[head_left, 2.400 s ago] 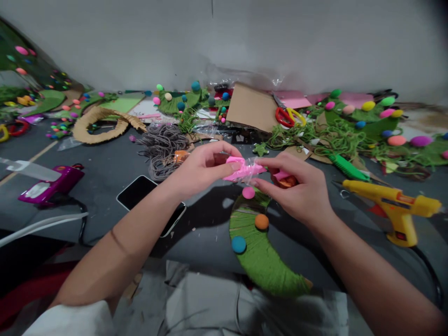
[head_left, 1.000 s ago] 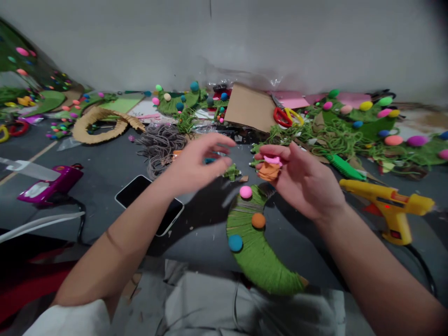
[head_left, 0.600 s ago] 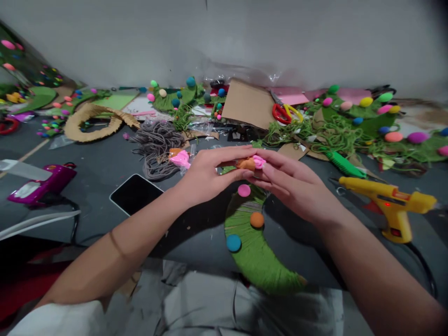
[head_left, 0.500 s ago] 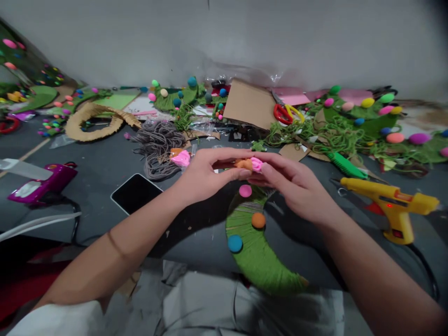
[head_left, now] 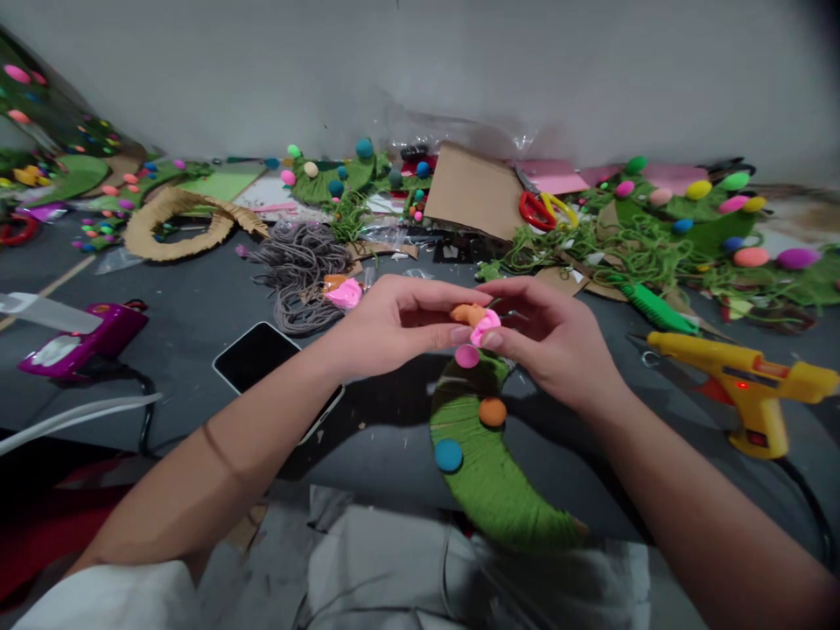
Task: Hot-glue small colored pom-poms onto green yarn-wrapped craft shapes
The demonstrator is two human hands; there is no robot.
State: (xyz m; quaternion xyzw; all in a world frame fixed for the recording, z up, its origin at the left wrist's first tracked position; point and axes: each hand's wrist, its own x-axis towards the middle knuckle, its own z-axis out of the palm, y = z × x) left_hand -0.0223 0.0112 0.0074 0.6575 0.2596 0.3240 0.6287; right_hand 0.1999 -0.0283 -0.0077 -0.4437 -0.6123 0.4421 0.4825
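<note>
Head view: your left hand [head_left: 387,328] and right hand [head_left: 557,341], partly curled, pinch one orange-and-pink lump [head_left: 480,324], likely for even pressure. The green crescent [head_left: 495,472] lies nearer.

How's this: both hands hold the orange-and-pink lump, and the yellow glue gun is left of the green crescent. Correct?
Wrong side: the head view shows the yellow glue gun right of the green crescent. The rest stands: left hand and right hand both hold the orange-and-pink lump.
</note>
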